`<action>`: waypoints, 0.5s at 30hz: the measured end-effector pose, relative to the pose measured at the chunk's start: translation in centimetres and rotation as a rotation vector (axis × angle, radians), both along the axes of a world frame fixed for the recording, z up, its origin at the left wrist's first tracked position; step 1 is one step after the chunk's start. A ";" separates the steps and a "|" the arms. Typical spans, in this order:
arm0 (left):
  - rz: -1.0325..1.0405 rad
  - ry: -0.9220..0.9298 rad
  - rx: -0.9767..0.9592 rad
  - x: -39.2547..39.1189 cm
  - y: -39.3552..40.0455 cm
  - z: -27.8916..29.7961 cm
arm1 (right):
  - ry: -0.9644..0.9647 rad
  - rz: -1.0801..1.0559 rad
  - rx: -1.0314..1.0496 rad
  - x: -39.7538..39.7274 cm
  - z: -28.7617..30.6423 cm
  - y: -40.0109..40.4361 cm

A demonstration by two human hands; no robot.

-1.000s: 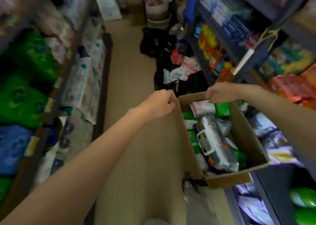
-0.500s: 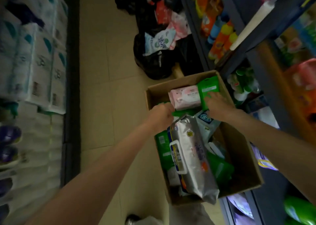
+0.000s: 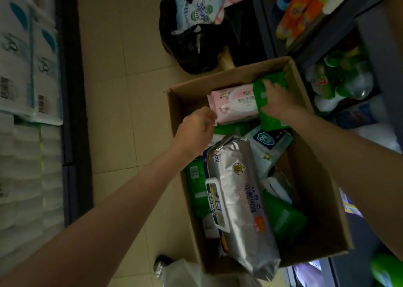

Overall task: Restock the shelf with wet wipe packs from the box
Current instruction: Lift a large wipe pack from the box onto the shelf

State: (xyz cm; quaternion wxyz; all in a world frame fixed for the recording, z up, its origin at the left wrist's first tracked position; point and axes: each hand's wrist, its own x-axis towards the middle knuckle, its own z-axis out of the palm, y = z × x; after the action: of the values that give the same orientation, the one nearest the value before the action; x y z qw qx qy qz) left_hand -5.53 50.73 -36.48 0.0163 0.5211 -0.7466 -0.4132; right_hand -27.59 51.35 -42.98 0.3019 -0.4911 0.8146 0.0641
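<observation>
An open cardboard box (image 3: 322, 199) sits on the aisle floor, full of wet wipe packs. A large silver pack (image 3: 242, 201) lies on top at the near side. A pink pack (image 3: 234, 103) lies at the far end, next to a green pack (image 3: 272, 99). My right hand (image 3: 275, 100) is closed over the green pack, fingers wrapped on its edge. My left hand (image 3: 196, 129) is curled at the box's left wall, touching the pink pack's left end; whether it grips anything is unclear. A white-and-blue pack (image 3: 269, 138) lies between them.
A dark shelf unit (image 3: 368, 53) with bottles and packs runs along the right. Black bags (image 3: 196, 46) with loose packs sit on the floor beyond the box. White tissue packs (image 3: 28, 68) fill the left shelving. Tiled floor (image 3: 122, 90) lies between.
The view has tilted down over the box. My right hand has moved from the box's far rim onto the green pack; my left hand has dropped inside by the pink pack.
</observation>
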 end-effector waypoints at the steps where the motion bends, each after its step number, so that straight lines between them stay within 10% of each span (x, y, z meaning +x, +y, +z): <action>1: 0.019 0.001 0.000 0.1 0.1 0.1 | -0.063 -0.006 0.011 0.3 0.1 0.5; 15: -0.036 -0.111 0.183 2.7 2.7 0.3 | -0.490 0.010 0.181 8.2 2.9 2.1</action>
State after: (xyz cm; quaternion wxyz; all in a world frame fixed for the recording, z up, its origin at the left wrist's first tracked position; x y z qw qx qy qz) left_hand -2.84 53.47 -36.19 -0.0799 0.5289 -0.7148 -0.4505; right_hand -19.38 53.44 -40.03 0.5325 -0.4671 0.7057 0.0174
